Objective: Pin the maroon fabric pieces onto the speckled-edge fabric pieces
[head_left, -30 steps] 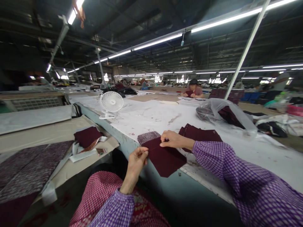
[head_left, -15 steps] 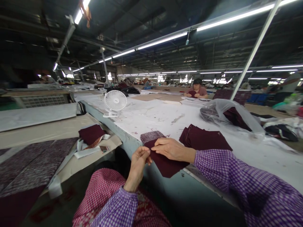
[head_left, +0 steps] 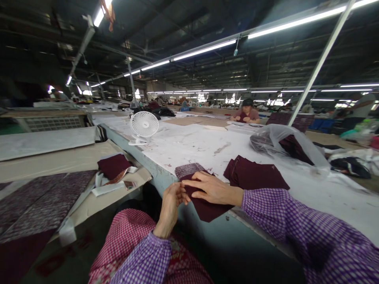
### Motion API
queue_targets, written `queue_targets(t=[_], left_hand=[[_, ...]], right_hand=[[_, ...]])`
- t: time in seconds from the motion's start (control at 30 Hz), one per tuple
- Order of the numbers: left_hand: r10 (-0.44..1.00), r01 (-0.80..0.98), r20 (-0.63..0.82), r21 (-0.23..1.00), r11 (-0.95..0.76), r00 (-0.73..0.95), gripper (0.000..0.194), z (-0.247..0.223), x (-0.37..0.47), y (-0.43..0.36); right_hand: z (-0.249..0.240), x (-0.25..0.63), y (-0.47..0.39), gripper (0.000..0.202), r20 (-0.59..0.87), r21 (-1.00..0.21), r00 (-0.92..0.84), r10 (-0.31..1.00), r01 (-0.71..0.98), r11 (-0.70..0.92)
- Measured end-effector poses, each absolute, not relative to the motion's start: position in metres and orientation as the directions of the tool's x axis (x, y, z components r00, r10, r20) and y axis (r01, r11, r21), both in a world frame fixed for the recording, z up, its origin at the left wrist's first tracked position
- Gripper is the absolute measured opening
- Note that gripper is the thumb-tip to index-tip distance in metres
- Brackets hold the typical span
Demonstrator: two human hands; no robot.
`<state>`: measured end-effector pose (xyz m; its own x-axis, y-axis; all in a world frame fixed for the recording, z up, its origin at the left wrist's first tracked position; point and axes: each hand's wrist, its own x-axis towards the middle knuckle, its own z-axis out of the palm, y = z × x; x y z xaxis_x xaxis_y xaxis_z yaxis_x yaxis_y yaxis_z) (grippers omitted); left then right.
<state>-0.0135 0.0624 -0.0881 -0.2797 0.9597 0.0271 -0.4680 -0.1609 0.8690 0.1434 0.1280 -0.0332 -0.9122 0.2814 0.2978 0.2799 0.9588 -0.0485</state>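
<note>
While the right hand lies palm down across a maroon cloth piece, its fingers are straightened and loosely parted, with the index finger reaching to the left hand. The left hand is at the piece's left margin, just off the near edge of the white-topped bench, its fingers bent and bunched; whether they grip the cloth I cannot tell. The maroon piece lies across that near edge, its lower corner hanging in front of the bench's pale blue side. A speckled panel lies flat on the top at the far side of the piece, right by the same edge; whether the two are joined is unclear.

Beyond the right wrist, farther in from the edge, sits a stack of maroon pieces, slightly fanned. Toward the bench's far left corner, a white fan stands close to the near edge. A clear plastic bag with dark cloth inside rests well in from the edge, past the stack. Across the bench a co-worker holds something maroon. On a lower surface to the left, a folded maroon bundle lies near the right-hand corner, with white strips beside it.
</note>
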Motion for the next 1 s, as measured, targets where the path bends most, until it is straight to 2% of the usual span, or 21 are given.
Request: queue_targets(t=[0.1,0.23,0.37,0.53,0.67,0.8,0.87,1.0], left_hand=[[0.956,-0.346,0.082,0.921,-0.180,-0.280,0.032,-0.088,-0.013,0.064],[0.946,-0.229,0.104,0.957,-0.179,-0.306,0.031,-0.093,-0.010,0.068],[0.948,-0.275,0.107,0.942,-0.193,-0.299,0.026,-0.096,-0.009,0.067],[0.942,-0.328,0.148,0.911,-0.248,-0.302,0.037,-0.097,-0.010,0.065],[0.927,-0.358,0.088,0.906,-0.226,-0.364,0.034,-0.097,-0.012,0.066],[0.919,-0.288,0.123,0.927,-0.241,-0.375,0.039,-0.099,-0.013,0.069],[0.910,-0.246,0.179,0.927,-0.283,-0.374,0.039,-0.101,-0.012,0.070],[0.896,-0.215,0.246,0.915,-0.340,-0.370,0.037,-0.104,-0.011,0.071]], right_hand=[[-0.035,0.144,0.130,0.056,0.300,-0.149,-0.886,0.354,0.323,0.935],[-0.034,0.143,0.130,0.057,0.285,-0.196,-0.883,0.373,0.328,0.924],[-0.035,0.143,0.131,0.057,0.299,-0.166,-0.874,0.383,0.348,0.923],[-0.037,0.142,0.134,0.064,0.299,-0.129,-0.862,0.410,0.390,0.912],[-0.038,0.142,0.135,0.064,0.301,-0.147,-0.857,0.419,0.392,0.908],[-0.034,0.142,0.136,0.068,0.300,-0.165,-0.857,0.418,0.385,0.908],[-0.031,0.142,0.139,0.062,0.284,-0.210,-0.861,0.423,0.374,0.903],[-0.025,0.144,0.148,0.032,0.157,-0.355,-0.837,0.524,0.447,0.821]])
